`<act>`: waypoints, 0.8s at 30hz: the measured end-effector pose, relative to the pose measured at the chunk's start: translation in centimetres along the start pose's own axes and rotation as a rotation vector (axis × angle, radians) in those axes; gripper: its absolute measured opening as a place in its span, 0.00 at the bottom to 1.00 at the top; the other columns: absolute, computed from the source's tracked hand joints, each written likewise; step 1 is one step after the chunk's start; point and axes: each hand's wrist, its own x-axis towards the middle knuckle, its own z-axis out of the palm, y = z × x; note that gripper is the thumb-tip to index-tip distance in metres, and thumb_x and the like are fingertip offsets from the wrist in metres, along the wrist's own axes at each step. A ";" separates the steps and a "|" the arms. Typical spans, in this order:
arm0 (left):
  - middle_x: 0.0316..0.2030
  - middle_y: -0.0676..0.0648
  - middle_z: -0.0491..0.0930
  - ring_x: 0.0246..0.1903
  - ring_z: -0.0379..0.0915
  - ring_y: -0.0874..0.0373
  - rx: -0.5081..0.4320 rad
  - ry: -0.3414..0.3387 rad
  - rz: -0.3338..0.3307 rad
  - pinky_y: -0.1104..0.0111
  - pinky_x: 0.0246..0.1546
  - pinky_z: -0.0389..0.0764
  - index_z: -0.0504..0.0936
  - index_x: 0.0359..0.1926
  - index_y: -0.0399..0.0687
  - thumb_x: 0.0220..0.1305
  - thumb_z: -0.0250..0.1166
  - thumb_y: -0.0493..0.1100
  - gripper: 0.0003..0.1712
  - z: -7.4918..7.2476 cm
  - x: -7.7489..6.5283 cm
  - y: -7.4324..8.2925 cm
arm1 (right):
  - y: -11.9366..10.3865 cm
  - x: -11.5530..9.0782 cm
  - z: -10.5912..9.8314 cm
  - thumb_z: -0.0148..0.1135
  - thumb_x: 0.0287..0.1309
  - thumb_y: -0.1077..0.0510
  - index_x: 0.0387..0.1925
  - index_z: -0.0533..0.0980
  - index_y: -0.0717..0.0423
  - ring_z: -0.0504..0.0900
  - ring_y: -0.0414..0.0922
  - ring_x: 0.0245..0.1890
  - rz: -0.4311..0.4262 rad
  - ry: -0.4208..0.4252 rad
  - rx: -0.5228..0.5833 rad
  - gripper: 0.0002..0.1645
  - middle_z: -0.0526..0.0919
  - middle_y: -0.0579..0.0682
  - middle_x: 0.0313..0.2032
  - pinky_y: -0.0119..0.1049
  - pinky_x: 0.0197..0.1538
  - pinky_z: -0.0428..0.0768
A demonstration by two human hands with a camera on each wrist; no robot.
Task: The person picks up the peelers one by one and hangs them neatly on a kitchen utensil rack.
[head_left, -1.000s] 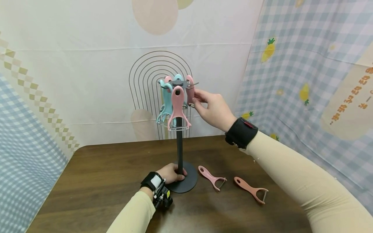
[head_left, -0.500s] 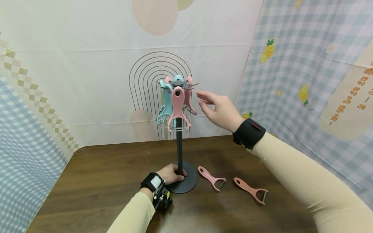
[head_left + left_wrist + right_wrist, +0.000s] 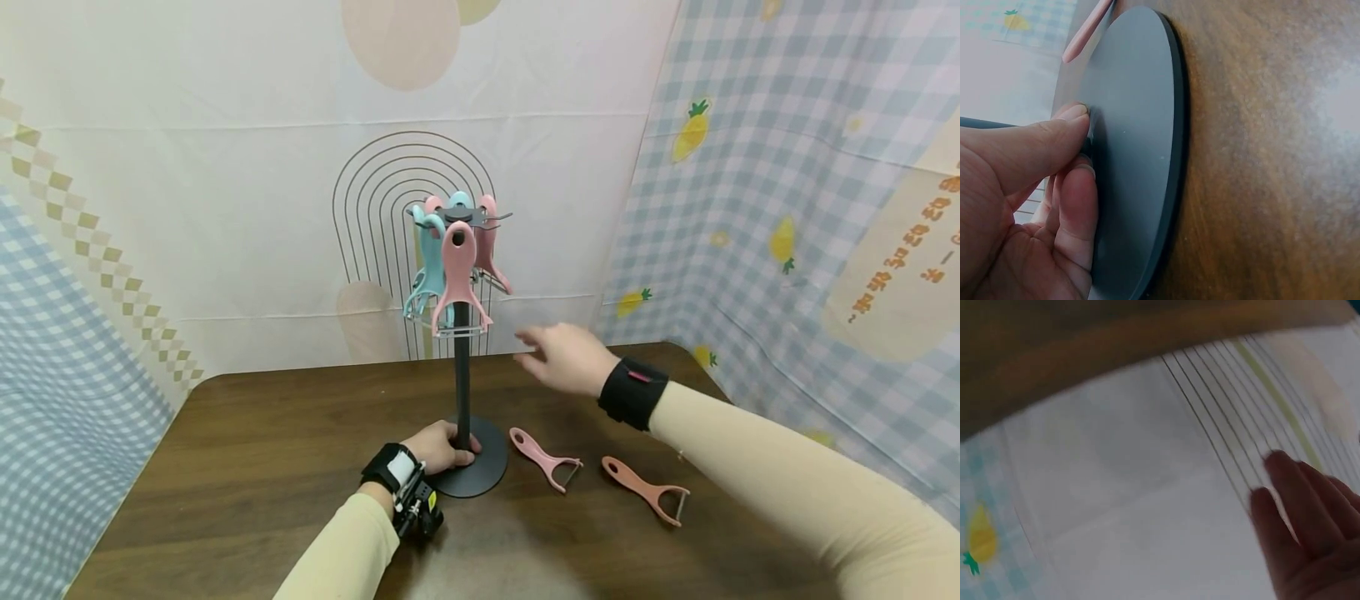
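A dark stand with a round base and an upright post stands on the table. My left hand grips the foot of the post, thumb and fingers around it in the left wrist view. From the hooks on top hang pink and blue peelers, among them a front pink peeler, a blue peeler and a right pink peeler. My right hand is in the air right of the post, fingers relaxed and holding nothing. Below it lie a pink peeler and an orange-pink peeler.
The brown wooden table reaches back to a white patterned cloth. Blue checked cloth hangs along the right side and another at the left. A bare hook sticks out at the stand's right.
My right hand has let go of the right pink peeler, which now hangs from the stand. That hand moved away rightward, then down. My left hand stays on the post.
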 end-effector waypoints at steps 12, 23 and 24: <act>0.29 0.48 0.81 0.27 0.71 0.60 -0.008 0.007 -0.004 0.68 0.33 0.72 0.85 0.41 0.44 0.60 0.66 0.38 0.09 0.2 0.2 -0.2 | -1.6 -4.7 6.9 0.64 0.55 0.45 0.20 0.75 0.52 0.72 0.40 0.16 0.005 -0.340 -0.218 0.18 0.74 0.46 0.16 0.39 0.23 0.77; 0.28 0.48 0.80 0.27 0.71 0.60 -0.010 -0.004 -0.003 0.68 0.32 0.71 0.84 0.41 0.44 0.60 0.65 0.38 0.08 0.1 0.4 -0.4 | -2.1 -6.2 9.9 0.68 0.50 0.43 0.22 0.79 0.54 0.79 0.46 0.23 0.006 -0.392 -0.324 0.18 0.82 0.51 0.22 0.45 0.30 0.82; 0.29 0.48 0.80 0.27 0.71 0.60 -0.010 -0.005 -0.004 0.68 0.32 0.71 0.84 0.41 0.44 0.60 0.65 0.38 0.08 0.1 0.4 -0.3 | -2.1 -6.3 10.2 0.68 0.50 0.43 0.25 0.80 0.54 0.79 0.46 0.23 0.008 -0.396 -0.336 0.18 0.82 0.51 0.22 0.45 0.30 0.82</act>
